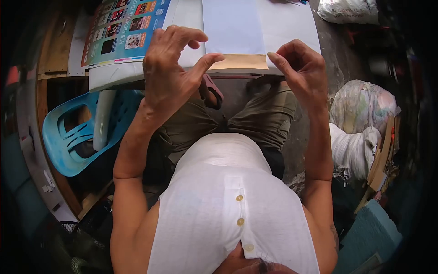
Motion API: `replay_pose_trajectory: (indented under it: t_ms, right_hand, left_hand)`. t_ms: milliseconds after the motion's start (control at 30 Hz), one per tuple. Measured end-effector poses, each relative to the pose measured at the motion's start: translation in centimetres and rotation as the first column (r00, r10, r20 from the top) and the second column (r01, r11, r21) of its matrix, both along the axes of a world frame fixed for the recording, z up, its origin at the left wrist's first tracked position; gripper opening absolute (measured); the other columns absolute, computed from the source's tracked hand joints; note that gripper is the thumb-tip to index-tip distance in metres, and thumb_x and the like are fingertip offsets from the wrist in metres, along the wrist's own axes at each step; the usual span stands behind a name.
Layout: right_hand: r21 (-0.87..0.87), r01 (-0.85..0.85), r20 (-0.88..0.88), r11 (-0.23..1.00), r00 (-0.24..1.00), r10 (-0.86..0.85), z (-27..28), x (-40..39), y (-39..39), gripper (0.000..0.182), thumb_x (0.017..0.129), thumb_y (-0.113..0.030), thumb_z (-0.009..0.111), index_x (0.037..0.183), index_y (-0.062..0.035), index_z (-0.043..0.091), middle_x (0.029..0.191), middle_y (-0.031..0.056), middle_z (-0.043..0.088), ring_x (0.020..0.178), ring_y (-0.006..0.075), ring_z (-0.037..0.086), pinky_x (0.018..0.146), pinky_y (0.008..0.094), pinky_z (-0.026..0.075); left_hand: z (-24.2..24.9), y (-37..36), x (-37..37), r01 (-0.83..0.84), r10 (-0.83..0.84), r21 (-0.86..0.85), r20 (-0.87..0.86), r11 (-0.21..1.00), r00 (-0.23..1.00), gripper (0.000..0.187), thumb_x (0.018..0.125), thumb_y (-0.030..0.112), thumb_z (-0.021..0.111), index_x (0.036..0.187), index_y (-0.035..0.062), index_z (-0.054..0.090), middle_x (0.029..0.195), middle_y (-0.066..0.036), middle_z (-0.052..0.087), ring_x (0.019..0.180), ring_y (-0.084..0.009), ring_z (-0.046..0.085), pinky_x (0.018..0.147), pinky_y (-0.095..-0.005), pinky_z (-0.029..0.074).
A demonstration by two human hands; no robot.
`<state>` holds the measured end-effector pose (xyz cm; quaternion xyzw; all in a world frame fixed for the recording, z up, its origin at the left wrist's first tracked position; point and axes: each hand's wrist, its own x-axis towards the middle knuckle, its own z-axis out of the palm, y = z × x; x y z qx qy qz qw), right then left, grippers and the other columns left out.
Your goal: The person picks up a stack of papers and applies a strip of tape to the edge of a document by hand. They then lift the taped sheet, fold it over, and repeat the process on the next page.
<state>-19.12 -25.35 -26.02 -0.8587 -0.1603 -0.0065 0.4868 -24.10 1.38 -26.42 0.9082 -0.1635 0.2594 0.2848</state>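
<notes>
In front of me a pale bluish-white sheet of paper (235, 27) lies along the table, with a tan strip (242, 62) showing at its near end. My left hand (173, 68) is raised over the sheet's left side, fingers bent and well apart from the thumb, holding nothing. Its thumb tip overlaps the near end of the sheet in this view. At the opposite side my right hand (302, 68) has its fingers curled loosely toward the thumb, a gap showing between them. That thumb's tip is right at the sheet's near right corner.
A printed poster (123, 34) covers the left part of the white tabletop (296, 27). Below it stands a blue plastic chair (68, 137). On the right are a stuffed clear plastic bag (362, 102), a white bundle (351, 148) and a white sack (349, 10).
</notes>
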Motion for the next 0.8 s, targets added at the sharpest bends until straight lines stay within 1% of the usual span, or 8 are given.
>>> replay_pose_trajectory:
  t_ms: [100,167,233,333,433,567,667,800]
  right_hand:
    - [-0.177,-0.157,0.073,0.972,0.982,0.172,-0.2,2.4,1.6,0.032,0.082,-0.031,0.081,0.079,-0.0026,0.068,0.059,0.0035,0.060,0.054,0.0120,0.054,0.054,0.0284,0.044]
    - [-0.306,-0.239,0.053,0.922,0.962,0.267,-0.6,4.0,2.4,0.040,0.077,-0.041,0.081,0.077,-0.0033,0.069,0.062,0.0061,0.063,0.056,0.0164,0.059,0.055,0.0331,0.047]
    - [-0.347,-0.289,-0.013,0.892,0.953,0.304,-0.5,4.4,2.9,0.040,0.076,-0.042,0.080,0.076,-0.0034,0.068,0.063,0.0062,0.063,0.057,0.0174,0.059,0.056,0.0346,0.047]
    - [-0.388,-0.315,-0.015,0.866,0.942,0.336,-0.7,4.8,3.0,0.042,0.074,-0.044,0.080,0.074,-0.0038,0.066,0.063,0.0068,0.062,0.058,0.0187,0.060,0.056,0.0363,0.047]
    - [-0.388,-0.338,0.007,0.858,0.929,0.369,-0.8,4.9,3.0,0.039,0.075,-0.040,0.080,0.074,-0.0038,0.065,0.062,0.0074,0.061,0.057,0.0201,0.060,0.057,0.0368,0.047]
    - [-0.370,-0.385,0.022,0.845,0.906,0.423,-0.6,5.1,2.4,0.030,0.078,-0.029,0.079,0.078,-0.0031,0.063,0.063,0.0079,0.059,0.058,0.0212,0.059,0.057,0.0362,0.047]
    - [-0.440,-0.399,-0.046,0.805,0.905,0.424,-0.1,5.2,1.8,0.025,0.078,-0.021,0.079,0.081,-0.0029,0.062,0.064,0.0083,0.058,0.059,0.0218,0.057,0.057,0.0362,0.046]
    - [-0.370,-0.454,-0.013,0.811,0.875,0.484,-0.4,5.8,2.3,0.028,0.076,-0.022,0.081,0.084,-0.0033,0.063,0.065,0.0083,0.057,0.060,0.0196,0.055,0.057,0.0368,0.045]
  left_hand:
    - [-0.8,-0.4,3.7,0.059,-0.068,0.165,0.046,0.985,0.997,0.061,0.075,0.037,0.089,0.128,0.0219,0.063,0.113,-0.011,0.060,0.110,-0.0274,0.050,0.088,-0.0418,0.048]
    - [-1.4,-0.7,4.6,0.088,-0.066,0.170,-0.127,0.981,0.990,0.068,0.073,0.046,0.087,0.133,0.0261,0.061,0.124,-0.014,0.053,0.118,-0.0328,0.043,0.098,-0.0445,0.044]
    - [-2.1,-0.6,5.2,0.111,-0.068,0.144,-0.274,0.983,0.959,0.078,0.068,0.059,0.085,0.136,0.0317,0.059,0.135,-0.016,0.046,0.124,-0.0379,0.039,0.104,-0.0486,0.040]
    - [-2.4,-0.7,5.5,0.136,-0.101,0.144,-0.232,0.980,0.968,0.083,0.065,0.064,0.085,0.137,0.0337,0.059,0.135,-0.016,0.047,0.128,-0.0386,0.038,0.104,-0.0558,0.037]
    - [-2.3,-1.2,5.7,0.172,-0.111,0.183,-0.302,0.968,0.947,0.083,0.064,0.066,0.084,0.137,0.0365,0.059,0.136,-0.016,0.047,0.132,-0.0387,0.037,0.103,-0.0611,0.033]
    - [-2.6,-0.5,6.1,0.220,-0.162,0.153,-0.320,0.964,0.933,0.083,0.062,0.065,0.084,0.137,0.0383,0.059,0.138,-0.014,0.047,0.133,-0.0370,0.037,0.102,-0.0615,0.032]
    - [-2.3,0.1,6.2,0.257,-0.197,0.122,-0.365,0.959,0.910,0.082,0.063,0.059,0.085,0.137,0.0380,0.059,0.138,-0.013,0.047,0.134,-0.0362,0.037,0.102,-0.0608,0.032]
    - [-2.0,-0.5,6.8,0.278,-0.209,0.114,-0.413,0.954,0.887,0.081,0.063,0.052,0.086,0.138,0.0376,0.059,0.139,-0.011,0.047,0.136,-0.0360,0.036,0.102,-0.0595,0.032]
